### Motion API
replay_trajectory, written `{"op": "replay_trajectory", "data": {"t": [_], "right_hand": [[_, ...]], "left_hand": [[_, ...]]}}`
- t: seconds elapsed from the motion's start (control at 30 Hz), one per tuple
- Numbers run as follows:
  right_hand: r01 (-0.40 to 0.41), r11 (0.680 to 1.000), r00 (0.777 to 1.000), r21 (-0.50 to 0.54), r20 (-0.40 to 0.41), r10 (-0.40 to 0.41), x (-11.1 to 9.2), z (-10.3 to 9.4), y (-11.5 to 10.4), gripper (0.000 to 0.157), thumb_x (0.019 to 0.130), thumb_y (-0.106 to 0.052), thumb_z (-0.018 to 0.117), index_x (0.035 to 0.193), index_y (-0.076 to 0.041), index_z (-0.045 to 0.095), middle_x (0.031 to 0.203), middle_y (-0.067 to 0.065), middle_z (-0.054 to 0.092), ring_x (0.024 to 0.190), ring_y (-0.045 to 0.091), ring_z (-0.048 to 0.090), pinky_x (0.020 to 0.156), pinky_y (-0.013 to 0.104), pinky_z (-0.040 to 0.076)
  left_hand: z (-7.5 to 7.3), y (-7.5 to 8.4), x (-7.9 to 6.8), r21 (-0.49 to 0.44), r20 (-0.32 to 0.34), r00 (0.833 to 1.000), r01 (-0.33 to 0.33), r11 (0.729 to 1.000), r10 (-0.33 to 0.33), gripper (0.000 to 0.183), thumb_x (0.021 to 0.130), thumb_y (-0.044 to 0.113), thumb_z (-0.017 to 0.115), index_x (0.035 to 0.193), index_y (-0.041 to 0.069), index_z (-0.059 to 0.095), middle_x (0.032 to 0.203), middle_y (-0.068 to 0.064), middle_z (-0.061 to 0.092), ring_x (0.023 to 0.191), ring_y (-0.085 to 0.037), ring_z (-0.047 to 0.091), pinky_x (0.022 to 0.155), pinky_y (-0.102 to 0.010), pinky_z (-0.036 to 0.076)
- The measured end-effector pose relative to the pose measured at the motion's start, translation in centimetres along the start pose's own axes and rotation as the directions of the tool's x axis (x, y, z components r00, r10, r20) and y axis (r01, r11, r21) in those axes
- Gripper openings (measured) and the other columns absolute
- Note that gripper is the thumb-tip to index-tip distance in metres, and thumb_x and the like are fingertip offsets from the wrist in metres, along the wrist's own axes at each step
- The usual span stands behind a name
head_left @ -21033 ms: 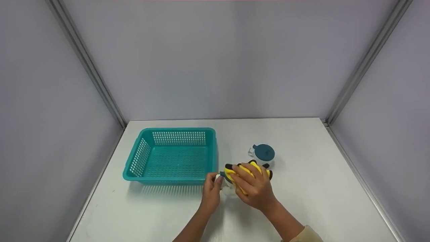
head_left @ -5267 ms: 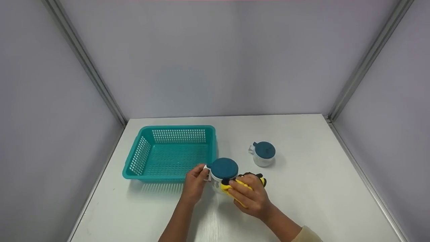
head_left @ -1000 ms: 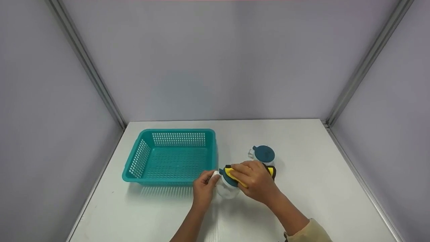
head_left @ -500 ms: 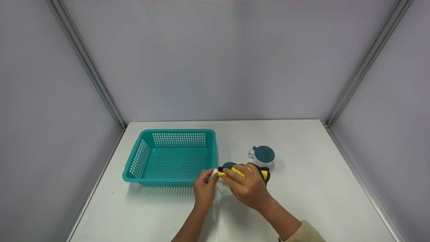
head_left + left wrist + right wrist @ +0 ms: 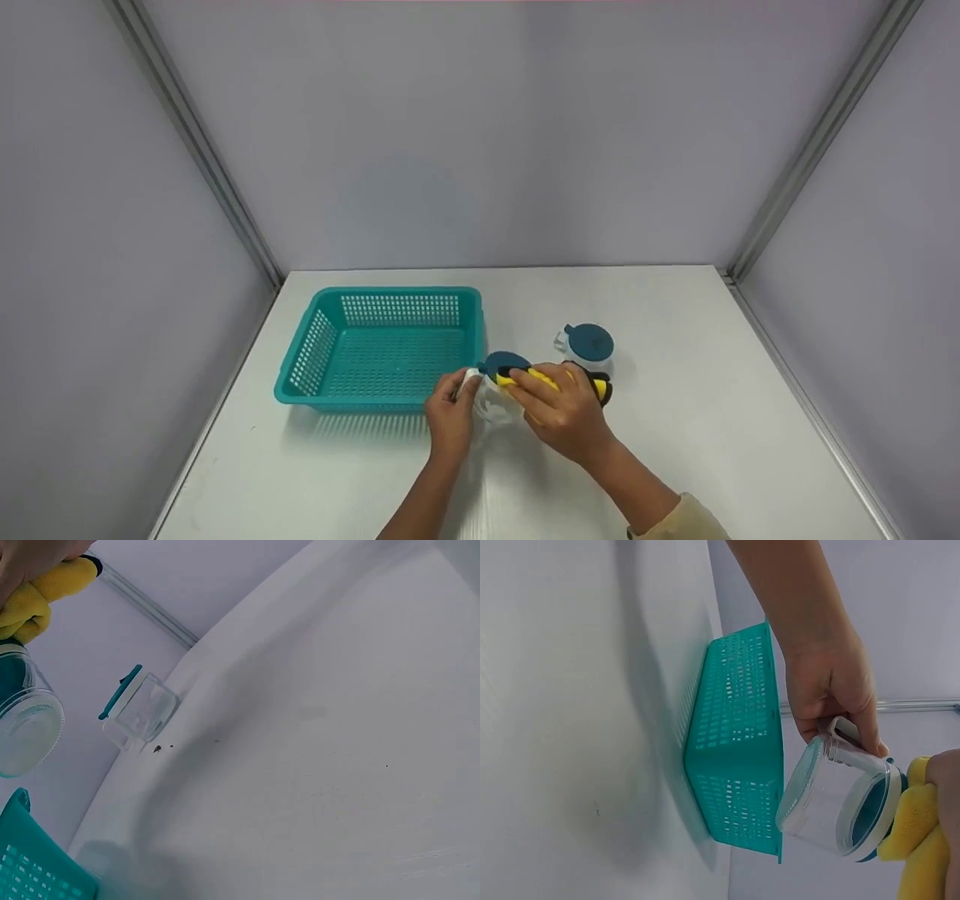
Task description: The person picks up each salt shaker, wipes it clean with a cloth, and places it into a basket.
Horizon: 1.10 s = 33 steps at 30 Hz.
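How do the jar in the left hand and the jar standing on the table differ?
The held jar is raised; the standing jar rests on the table. The left hand grips the held jar; the standing jar is untouched. Both are clear, with blue lids.

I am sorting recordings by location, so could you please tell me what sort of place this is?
Probably a purpose-built work booth: plain greyish panels stand on three sides of a white table, and metal strips run down the corners.
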State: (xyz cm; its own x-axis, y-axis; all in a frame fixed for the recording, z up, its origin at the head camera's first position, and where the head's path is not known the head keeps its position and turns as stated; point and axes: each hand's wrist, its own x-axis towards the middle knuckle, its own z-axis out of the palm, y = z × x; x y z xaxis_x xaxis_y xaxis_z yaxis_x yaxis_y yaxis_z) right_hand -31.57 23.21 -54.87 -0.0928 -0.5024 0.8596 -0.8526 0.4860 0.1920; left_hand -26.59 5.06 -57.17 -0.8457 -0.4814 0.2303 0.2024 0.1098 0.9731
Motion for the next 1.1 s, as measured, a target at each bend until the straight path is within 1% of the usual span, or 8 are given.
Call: {"op": "replay_trajectory", "data": {"t": [0.23,0.37,0.53,0.67,0.77,0.93,1.0,1.1], "right_hand": [[-0.062,0.998,0.998,0.025,0.002,0.062,-1.2,0.4,1.1,0.031,0.082,-0.016,0.074,0.113,-0.014,0.075,0.118,0.0,0.072,0.098,0.026,0.065,0.078,0.042,0.053],[-0.139,0.988,0.99,0.07,0.014,0.139,-2.1,0.8,1.6,0.031,0.081,-0.014,0.075,0.112,-0.014,0.076,0.118,0.0,0.071,0.1,0.024,0.064,0.08,0.041,0.052],[-0.237,0.96,0.972,0.151,0.027,0.235,-3.4,1.8,1.8,0.033,0.08,-0.011,0.074,0.113,-0.015,0.075,0.118,-0.001,0.071,0.1,0.02,0.063,0.081,0.036,0.053],[-0.315,0.923,0.949,0.221,0.059,0.31,-4.6,2.8,1.5,0.034,0.08,-0.01,0.076,0.114,-0.016,0.075,0.118,-0.003,0.07,0.101,0.016,0.062,0.084,0.029,0.053],[-0.375,0.885,0.927,0.276,0.096,0.363,-5.3,3.4,1.1,0.034,0.081,-0.011,0.078,0.114,-0.016,0.075,0.118,-0.005,0.069,0.101,0.014,0.062,0.087,0.025,0.052],[-0.491,0.798,0.871,0.348,0.187,0.455,-6.5,4.3,0.5,0.031,0.084,-0.015,0.078,0.114,-0.018,0.074,0.118,-0.006,0.069,0.101,0.012,0.062,0.089,0.019,0.052],[-0.528,0.77,0.849,0.359,0.224,0.478,-7.1,4.8,0.4,0.029,0.085,-0.015,0.078,0.114,-0.017,0.074,0.117,-0.005,0.069,0.1,0.013,0.062,0.089,0.019,0.052],[-0.569,0.741,0.822,0.357,0.277,0.498,-8.1,5.4,0.4,0.028,0.086,-0.014,0.076,0.113,-0.017,0.075,0.117,-0.004,0.069,0.101,0.014,0.063,0.089,0.022,0.053]], "left_hand": [[-0.7,0.6,0.7,-0.056,-0.043,0.997,0.062,0.996,-0.064,0.028,0.096,0.019,0.065,0.118,0.002,0.069,0.108,-0.007,0.068,0.098,-0.02,0.062,0.082,-0.042,0.056],[-1.4,1.0,1.1,-0.07,-0.069,0.994,0.078,0.995,-0.083,0.029,0.097,0.021,0.065,0.12,0.003,0.067,0.111,-0.008,0.069,0.098,-0.017,0.062,0.083,-0.037,0.056],[-2.2,1.4,1.5,-0.079,-0.079,0.994,0.065,0.995,-0.072,0.031,0.098,0.022,0.063,0.122,0.003,0.066,0.112,-0.009,0.069,0.098,-0.015,0.063,0.082,-0.033,0.055],[-2.8,1.4,1.8,-0.091,-0.089,0.995,0.042,0.995,-0.05,0.032,0.098,0.021,0.063,0.123,0.002,0.066,0.113,-0.01,0.069,0.098,-0.015,0.064,0.082,-0.033,0.055],[-3.2,1.0,2.2,-0.101,-0.099,0.994,0.031,0.994,-0.041,0.031,0.097,0.02,0.064,0.123,0.002,0.066,0.113,-0.01,0.069,0.099,-0.019,0.064,0.081,-0.034,0.056],[-4.1,-0.7,3.2,-0.113,-0.126,0.991,0.027,0.993,-0.041,0.032,0.097,0.02,0.064,0.123,0.002,0.066,0.114,-0.011,0.069,0.102,-0.025,0.064,0.081,-0.033,0.056],[-4.4,-1.2,3.5,-0.114,-0.14,0.989,0.023,0.993,-0.039,0.035,0.097,0.023,0.065,0.125,0.002,0.065,0.115,-0.011,0.069,0.101,-0.023,0.064,0.081,-0.032,0.056],[-5.0,-1.4,3.8,-0.116,-0.154,0.988,0.016,0.993,-0.034,0.039,0.096,0.026,0.065,0.127,0.001,0.064,0.117,-0.011,0.068,0.1,-0.016,0.064,0.08,-0.029,0.056]]}}
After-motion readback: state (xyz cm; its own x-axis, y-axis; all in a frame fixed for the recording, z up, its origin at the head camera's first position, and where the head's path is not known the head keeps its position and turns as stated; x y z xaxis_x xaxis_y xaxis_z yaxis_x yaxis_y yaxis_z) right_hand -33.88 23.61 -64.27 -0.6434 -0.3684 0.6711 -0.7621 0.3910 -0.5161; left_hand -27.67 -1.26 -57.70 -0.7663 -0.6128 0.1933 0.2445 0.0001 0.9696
